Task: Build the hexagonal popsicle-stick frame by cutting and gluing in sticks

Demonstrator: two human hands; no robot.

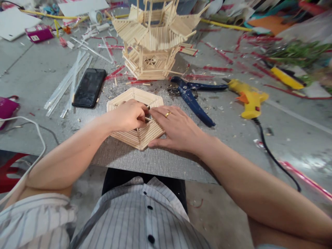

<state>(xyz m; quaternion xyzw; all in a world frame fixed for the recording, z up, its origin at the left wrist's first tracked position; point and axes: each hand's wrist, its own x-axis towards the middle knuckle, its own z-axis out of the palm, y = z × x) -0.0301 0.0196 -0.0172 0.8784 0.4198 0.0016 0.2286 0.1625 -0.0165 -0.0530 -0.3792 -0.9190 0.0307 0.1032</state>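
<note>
A hexagonal panel of thin wooden sticks (135,137) lies flat on the table in front of me, with an opening around its middle. My left hand (132,114) is over the panel's centre, its fingers curled and pinched on a short wooden stick (148,119). Across the panel's right side rests my right hand (176,126), fingers stretched out and thumb apart, a ring on one finger. Its fingertips come close to the left fingers. Part of the panel is hidden under both hands.
Behind the panel stands a pagoda-like wooden stick model (155,41). Blue cutting pliers (193,103) and a yellow glue gun (247,98) lie to the right. A black phone (89,88) and clear glue sticks (66,81) lie left. Red plastic scraps (218,68) litter the table.
</note>
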